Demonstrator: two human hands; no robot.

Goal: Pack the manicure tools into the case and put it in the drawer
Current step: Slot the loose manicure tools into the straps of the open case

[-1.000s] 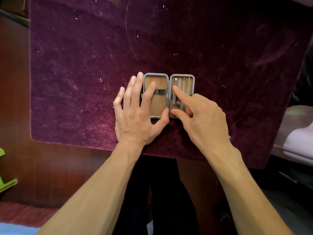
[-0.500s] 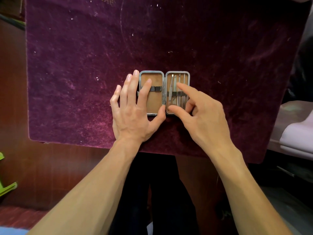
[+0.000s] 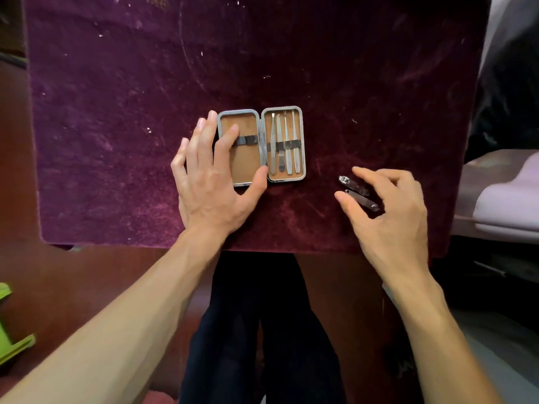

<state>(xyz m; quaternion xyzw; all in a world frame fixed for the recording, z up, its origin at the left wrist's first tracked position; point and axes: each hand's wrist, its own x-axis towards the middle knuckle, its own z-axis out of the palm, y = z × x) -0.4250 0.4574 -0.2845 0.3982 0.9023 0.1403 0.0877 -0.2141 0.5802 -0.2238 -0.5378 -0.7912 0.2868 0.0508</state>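
Observation:
A small metal manicure case [image 3: 247,166] lies open flat on the purple velvet cloth [image 3: 116,118]. Its left half shows a bare tan lining with a dark elastic strap. Its right half holds several slim steel tools [image 3: 284,144] under a strap. My left hand [image 3: 210,182] rests flat on the left half, index finger on the strap, thumb at the hinge's near end. Two steel nail clippers [image 3: 357,192] lie side by side on the cloth to the right of the case. My right hand [image 3: 390,217] hovers over them with fingers spread and curled, thumb tip beside the nearer clipper.
The cloth's near edge runs just below both wrists, with my dark-trousered legs [image 3: 262,330] under it. A pale lilac cushion [image 3: 510,205] sits past the cloth's right edge. A green plastic object [image 3: 11,342] stands low at the far left.
My right hand has left the case's right half and moved right and nearer, over the two nail clippers, which have come into view. My left hand stays on the left half.

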